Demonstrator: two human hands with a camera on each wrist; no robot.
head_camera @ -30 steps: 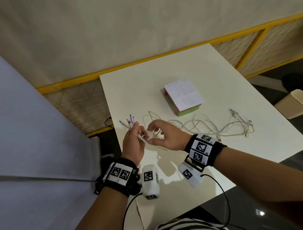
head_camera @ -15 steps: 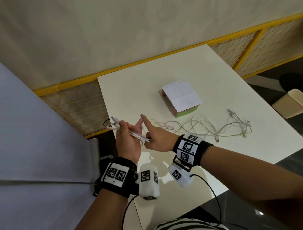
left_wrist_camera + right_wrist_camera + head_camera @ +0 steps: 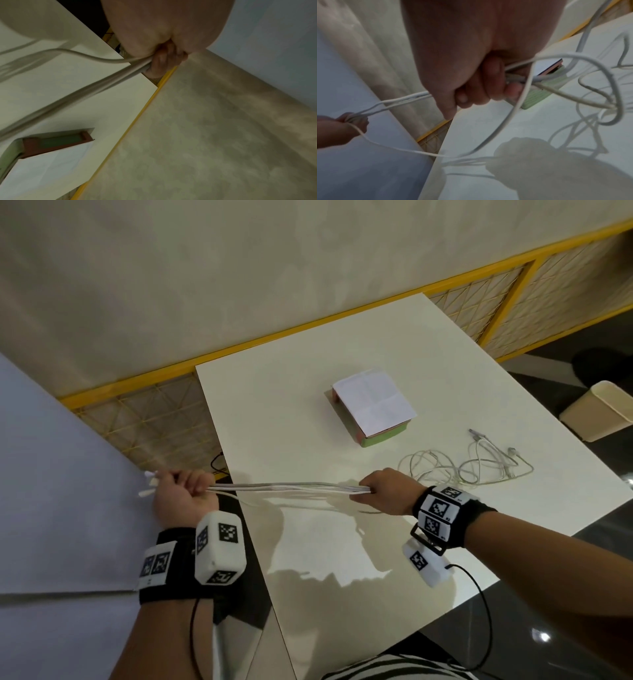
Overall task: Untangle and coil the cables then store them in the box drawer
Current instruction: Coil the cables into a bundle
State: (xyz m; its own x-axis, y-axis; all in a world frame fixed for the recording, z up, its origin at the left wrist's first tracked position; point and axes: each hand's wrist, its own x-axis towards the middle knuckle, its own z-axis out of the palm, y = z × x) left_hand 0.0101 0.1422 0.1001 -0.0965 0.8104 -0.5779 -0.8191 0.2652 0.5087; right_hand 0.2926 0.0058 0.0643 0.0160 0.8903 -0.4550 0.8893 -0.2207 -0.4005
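Note:
Several white cables stretch taut between my two hands above the table's left edge. My left hand grips their plug ends in a fist, with connectors sticking out to the left; the left wrist view shows the cables leaving my curled fingers. My right hand is closed round the same cables further along. Their loose ends lie tangled on the table to the right. The box drawer, green and pink with a white paper top, stands behind my right hand.
The white table has its left edge beside a white board. A yellow-framed mesh fence runs behind it. A beige bin stands on the dark floor at the right.
My hands were together at the table's left edge and have pulled apart. The right hand slid right along the cables, the left moved left, and the strands are now drawn straight.

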